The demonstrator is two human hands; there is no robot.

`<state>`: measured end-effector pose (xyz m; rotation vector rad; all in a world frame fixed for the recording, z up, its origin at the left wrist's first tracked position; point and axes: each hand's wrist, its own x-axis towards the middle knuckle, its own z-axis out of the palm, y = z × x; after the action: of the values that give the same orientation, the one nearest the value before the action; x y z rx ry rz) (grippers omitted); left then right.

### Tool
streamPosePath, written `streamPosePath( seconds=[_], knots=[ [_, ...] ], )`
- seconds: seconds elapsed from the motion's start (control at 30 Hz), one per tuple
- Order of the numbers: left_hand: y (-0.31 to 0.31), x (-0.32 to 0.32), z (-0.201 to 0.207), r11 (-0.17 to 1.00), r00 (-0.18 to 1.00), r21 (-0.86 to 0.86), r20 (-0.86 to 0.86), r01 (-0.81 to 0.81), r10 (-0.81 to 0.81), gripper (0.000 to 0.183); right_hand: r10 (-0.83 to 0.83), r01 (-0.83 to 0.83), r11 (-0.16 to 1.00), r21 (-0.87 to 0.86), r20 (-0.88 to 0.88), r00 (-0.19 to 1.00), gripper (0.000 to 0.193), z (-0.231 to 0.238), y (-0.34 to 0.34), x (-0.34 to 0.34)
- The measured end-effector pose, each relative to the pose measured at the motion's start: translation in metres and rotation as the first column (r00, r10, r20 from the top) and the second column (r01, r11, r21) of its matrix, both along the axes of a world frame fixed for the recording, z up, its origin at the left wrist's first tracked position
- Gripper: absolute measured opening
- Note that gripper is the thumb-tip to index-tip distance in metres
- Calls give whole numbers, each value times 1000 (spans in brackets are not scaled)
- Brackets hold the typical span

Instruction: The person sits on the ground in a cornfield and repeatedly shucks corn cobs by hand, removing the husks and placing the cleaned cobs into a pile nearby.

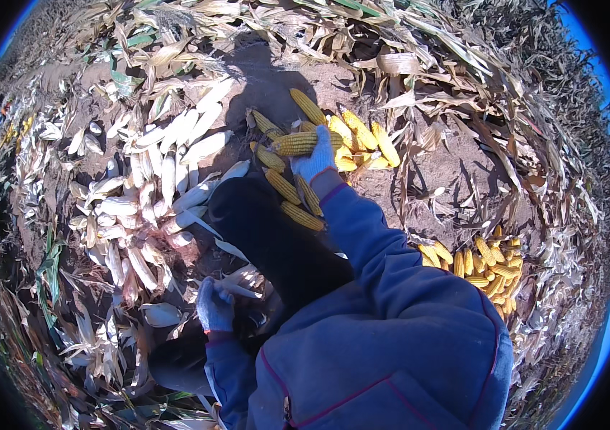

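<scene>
My right hand [315, 159], in a white knit glove, is wrapped round a husked ear of corn [296, 144]. That yellow ear lies level above a small group of other bare ears, with more ears [363, 136] just to its right and others [282, 185] in front of my knee. Lower down on the left, my left hand [215, 307], gloved too, is closed beside a pale dry husk [242, 284]. What its fingers hold, if anything, is hidden. Left of my knee lies a spread of ears still in whitish husks [168, 172].
A larger heap of bare yellow ears [488, 266] sits at the right, beyond my right arm. Dry leaves and stalks [419, 43] cover the soil at the far side. My dark-trousered knee [269, 236] rises between the husked and unhusked corn.
</scene>
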<state>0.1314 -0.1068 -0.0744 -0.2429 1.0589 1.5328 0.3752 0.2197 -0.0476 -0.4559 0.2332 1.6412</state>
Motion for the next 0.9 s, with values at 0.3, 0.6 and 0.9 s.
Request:
streamPosePath(
  seconds=[0.3,0.6,0.9],
  knots=[
    [2,2,-9,998,1000,-58,-7,-11,10,17,-52,82,986,-144,204,978,20,-76,24,51],
    [2,3,-8,997,998,-59,2,-56,56,19,177,-249,960,127,411,894,15,61,-10,-64],
    [26,-4,-18,997,987,16,-144,-72,74,18,367,-667,524,530,565,738,20,166,-61,-188]
  ],
)
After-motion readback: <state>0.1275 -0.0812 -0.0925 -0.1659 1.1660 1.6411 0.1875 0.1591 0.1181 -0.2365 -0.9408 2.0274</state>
